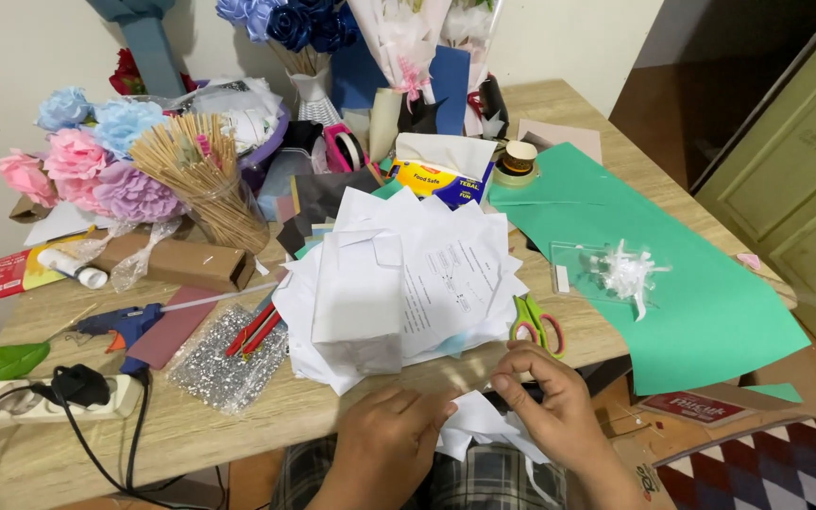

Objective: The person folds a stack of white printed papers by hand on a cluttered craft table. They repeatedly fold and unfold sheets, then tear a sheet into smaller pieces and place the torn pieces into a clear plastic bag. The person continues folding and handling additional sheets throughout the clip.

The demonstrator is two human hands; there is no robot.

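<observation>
My left hand (391, 436) and my right hand (545, 401) meet at the table's front edge, both pinching a piece of white paper (476, 420) that hangs over my lap. Just beyond them lies a heap of white paper sheets (446, 274) with a white paper box (359, 297) on top. Green-and-pink-handled scissors (537, 324) lie beside the heap, close to my right hand.
A green paper sheet (691, 283) covers the table's right side, with a clear bag of white shreds (616, 272) on it. A blue glue gun (120, 326), glitter sheet (224, 359), power strip (68, 397), jar of sticks (205, 179), paper flowers (96, 161), tissue box (446, 175) crowd the left and back.
</observation>
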